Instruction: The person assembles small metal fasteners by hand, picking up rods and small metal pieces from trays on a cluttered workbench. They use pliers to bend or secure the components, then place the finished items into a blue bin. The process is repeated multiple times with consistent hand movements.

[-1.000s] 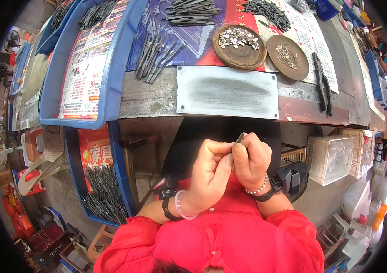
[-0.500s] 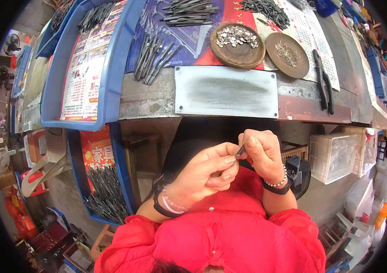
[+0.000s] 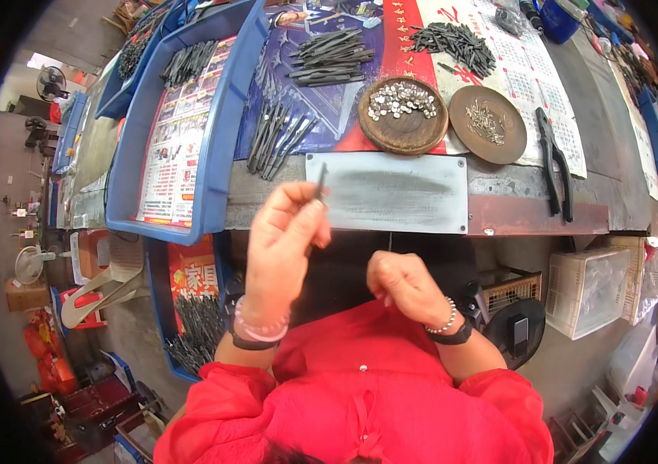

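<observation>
A grey workbench point(image 3: 611, 189) carries a long blue tray point(image 3: 214, 147) at left. Toward the middle, a purple sheet point(image 3: 340, 114) bears dark metal strips point(image 3: 330, 58); rightward lie a red sheet point(image 3: 395, 54) and a pale printed sheet point(image 3: 528, 81). A wooden dish point(image 3: 405, 142) and a brown dish point(image 3: 508, 145) stand beyond a white plate point(image 3: 391, 205) at the near edge, with black-handled pliers point(image 3: 549, 158) to the right

In the tray point(image 3: 221, 155) on my left, a leaflet point(image 3: 178, 155) carries rows of small print, some red, too fine for me to read. In the lower tray point(image 3: 160, 294), a red sheet point(image 3: 191, 267) shows large pale characters. Ahead of me, gold characters run down a red strip point(image 3: 399, 46); beside it, a pale sheet point(image 3: 526, 85) bears grids of tiny print.
</observation>
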Demonstrator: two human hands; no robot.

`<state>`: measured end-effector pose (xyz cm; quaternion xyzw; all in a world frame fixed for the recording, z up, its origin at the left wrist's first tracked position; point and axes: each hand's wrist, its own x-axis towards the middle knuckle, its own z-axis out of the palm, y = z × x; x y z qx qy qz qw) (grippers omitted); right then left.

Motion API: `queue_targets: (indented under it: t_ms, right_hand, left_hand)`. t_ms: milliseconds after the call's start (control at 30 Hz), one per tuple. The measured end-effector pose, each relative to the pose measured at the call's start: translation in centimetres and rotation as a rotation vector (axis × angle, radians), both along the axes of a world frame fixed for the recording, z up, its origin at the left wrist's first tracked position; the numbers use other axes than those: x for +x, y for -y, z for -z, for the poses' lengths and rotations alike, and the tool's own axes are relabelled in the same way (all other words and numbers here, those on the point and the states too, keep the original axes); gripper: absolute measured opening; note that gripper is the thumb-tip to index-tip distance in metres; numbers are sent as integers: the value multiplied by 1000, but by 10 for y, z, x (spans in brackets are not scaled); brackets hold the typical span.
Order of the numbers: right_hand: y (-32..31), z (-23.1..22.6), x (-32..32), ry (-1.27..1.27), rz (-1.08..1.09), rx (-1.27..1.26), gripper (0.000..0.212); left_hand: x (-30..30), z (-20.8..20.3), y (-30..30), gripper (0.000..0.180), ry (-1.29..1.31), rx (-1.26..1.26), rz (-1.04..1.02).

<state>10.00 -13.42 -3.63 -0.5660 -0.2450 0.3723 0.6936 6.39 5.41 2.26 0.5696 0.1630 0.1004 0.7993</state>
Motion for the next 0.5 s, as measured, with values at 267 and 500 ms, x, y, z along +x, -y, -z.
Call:
queue_targets:
  t_ms: [267,500]
  right_hand:
    - [-6,11,1,67,-173,-119,49]
    - [5,27,14,-28,-112,-170,49]
  left_hand:
    - [64,9,-37,11,-43,1004,-258]
    - [84,25,-54,14,-127,1405,-293]
